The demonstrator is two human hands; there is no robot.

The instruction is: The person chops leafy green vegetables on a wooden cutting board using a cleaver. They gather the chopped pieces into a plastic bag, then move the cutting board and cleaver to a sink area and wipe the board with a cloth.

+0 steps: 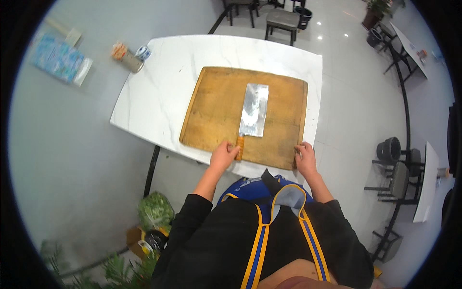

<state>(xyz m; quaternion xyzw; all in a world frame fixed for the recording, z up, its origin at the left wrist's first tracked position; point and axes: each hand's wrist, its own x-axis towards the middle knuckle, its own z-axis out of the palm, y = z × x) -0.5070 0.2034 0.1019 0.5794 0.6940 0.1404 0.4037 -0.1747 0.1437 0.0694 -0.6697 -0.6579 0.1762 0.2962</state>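
A thick wooden cutting board (216, 104) lies on a white marble-patterned table (155, 97). Flat on the board is a Chinese cleaver (254, 108), its broad steel blade pointing away from me and its wooden handle towards me. My left hand (223, 157) is at the board's near edge with fingers curled, its thumb right beside the handle's end; whether it grips anything is unclear. At the board's near right corner, my right hand (306, 159) has its bent fingertips against the side edge. How firmly it holds that edge cannot be seen.
Against the left wall stand a canister (131, 61) and a blue-and-white jar (143, 52). A blue tissue pack (59, 59) hangs on that wall. Below left are a bag of green vegetables (155, 209) and a plant (119, 269). A chair (281, 20) stands beyond the table.
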